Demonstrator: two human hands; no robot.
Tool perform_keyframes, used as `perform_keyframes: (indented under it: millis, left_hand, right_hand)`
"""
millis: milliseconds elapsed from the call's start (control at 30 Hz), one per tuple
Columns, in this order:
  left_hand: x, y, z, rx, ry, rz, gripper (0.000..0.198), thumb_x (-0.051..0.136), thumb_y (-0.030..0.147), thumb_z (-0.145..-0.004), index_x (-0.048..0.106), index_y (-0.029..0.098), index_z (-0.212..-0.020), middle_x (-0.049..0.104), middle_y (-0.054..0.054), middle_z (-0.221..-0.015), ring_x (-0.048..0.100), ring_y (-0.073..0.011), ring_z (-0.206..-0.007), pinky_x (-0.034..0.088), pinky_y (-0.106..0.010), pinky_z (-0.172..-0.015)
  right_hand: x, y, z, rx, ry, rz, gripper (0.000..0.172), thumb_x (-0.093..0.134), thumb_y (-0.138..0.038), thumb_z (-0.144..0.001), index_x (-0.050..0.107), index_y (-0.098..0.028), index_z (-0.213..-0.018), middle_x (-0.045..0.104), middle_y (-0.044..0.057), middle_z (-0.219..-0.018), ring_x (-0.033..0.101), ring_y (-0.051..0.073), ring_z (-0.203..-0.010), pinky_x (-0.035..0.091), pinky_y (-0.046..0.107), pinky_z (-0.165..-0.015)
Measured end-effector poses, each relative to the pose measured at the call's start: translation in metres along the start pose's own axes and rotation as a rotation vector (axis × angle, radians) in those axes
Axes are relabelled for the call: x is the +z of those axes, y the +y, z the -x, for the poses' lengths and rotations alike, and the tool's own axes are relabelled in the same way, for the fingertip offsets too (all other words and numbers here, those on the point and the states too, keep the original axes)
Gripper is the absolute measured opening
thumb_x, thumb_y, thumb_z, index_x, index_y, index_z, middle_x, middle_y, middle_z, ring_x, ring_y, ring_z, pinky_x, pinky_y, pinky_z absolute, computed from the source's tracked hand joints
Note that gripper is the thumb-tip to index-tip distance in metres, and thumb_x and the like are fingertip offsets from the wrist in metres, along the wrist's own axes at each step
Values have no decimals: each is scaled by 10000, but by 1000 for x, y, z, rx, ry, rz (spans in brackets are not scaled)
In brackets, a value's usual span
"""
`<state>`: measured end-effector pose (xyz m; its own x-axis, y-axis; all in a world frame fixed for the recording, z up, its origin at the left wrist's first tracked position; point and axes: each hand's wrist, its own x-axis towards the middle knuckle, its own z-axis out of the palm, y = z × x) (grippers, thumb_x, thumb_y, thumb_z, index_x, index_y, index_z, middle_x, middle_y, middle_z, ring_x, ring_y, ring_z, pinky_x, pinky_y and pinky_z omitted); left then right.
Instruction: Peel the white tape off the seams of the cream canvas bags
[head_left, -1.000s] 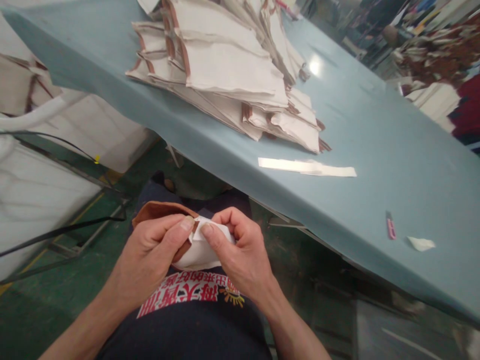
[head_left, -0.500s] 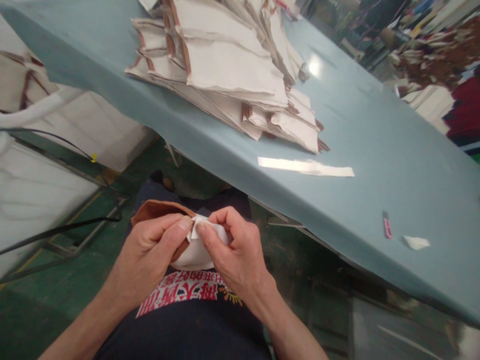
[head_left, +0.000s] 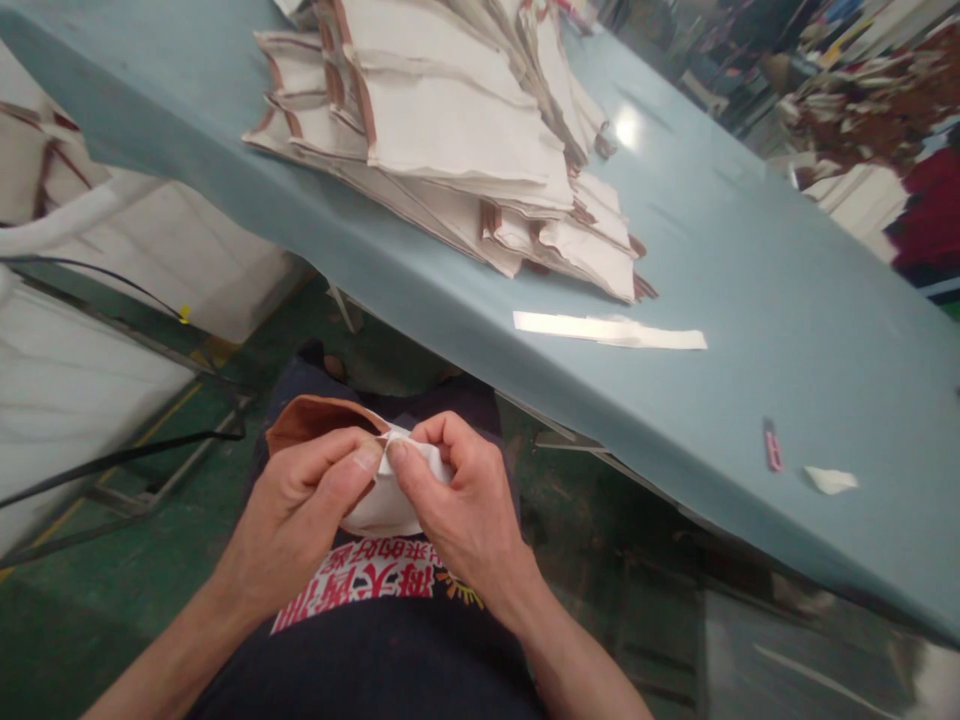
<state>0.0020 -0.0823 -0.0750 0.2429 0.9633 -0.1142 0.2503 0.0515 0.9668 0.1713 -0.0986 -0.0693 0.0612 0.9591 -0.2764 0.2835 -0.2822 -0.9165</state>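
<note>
A white cloth piece with brown trim (head_left: 384,502) is held above my lap, in front of the dark apron with red and white lettering. My left hand (head_left: 304,510) pinches its edge between thumb and forefinger, near the brown part. Close beside it, my right hand (head_left: 469,500) pinches the white part, thumb on top. The two thumbs almost meet over the cloth. A brown flap (head_left: 319,415) curves up behind my left fingers. What lies between the fingertips is too small to make out.
A blue-green table (head_left: 750,270) slants across in front of me. On it lie stacked cream cloth pieces with brown edges (head_left: 457,125), a pale strip (head_left: 611,330), a small pink-handled tool (head_left: 772,447) and a white scrap (head_left: 830,480). A metal frame (head_left: 172,450) stands at left.
My right hand has shifted slightly left, nearer to my left hand. The brown flap gapes a little wider. Both hands keep their pinch on the cloth.
</note>
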Motion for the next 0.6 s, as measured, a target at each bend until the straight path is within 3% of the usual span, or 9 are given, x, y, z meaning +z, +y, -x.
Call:
perform_keyframes:
  millis: [100, 167, 367, 600]
  left_hand:
    - [0, -6, 3, -29, -20, 34, 268, 693, 383, -962, 724, 218, -754, 684, 39, -669, 593, -134, -577, 444, -199, -521]
    - [0, -6, 4, -16, 2, 12, 231, 693, 364, -934, 722, 224, -752, 677, 48, -645, 586, -131, -552, 436, -195, -499]
    - [0, 6, 3, 43, 10, -91, 284, 615, 348, -924, 723, 223, -694, 690, 43, -575, 596, -131, -474, 437, -195, -445]
    - [4, -10, 7, 168, 82, -160, 271, 588, 274, -983, 678, 234, -731, 661, 81, -598, 567, -104, -479, 388, -197, -452]
  right_hand:
    - [2, -1, 1, 9, 25, 11, 307, 687, -528, -927, 640, -250, -806, 684, -23, -689, 593, 165, -622, 399, 297, -619]
    - [3, -1, 2, 15, 38, 13, 304, 673, -526, -920, 633, -251, -798, 676, -25, -682, 588, 164, -614, 394, 294, -613]
    - [5, 1, 2, 35, 29, -21, 313, 661, -539, -895, 616, -251, -783, 625, -39, -643, 539, 154, -580, 367, 290, -590]
    - [6, 3, 2, 72, -14, -120, 329, 682, -551, -879, 593, -249, -784, 590, -44, -663, 505, 149, -597, 362, 288, -577]
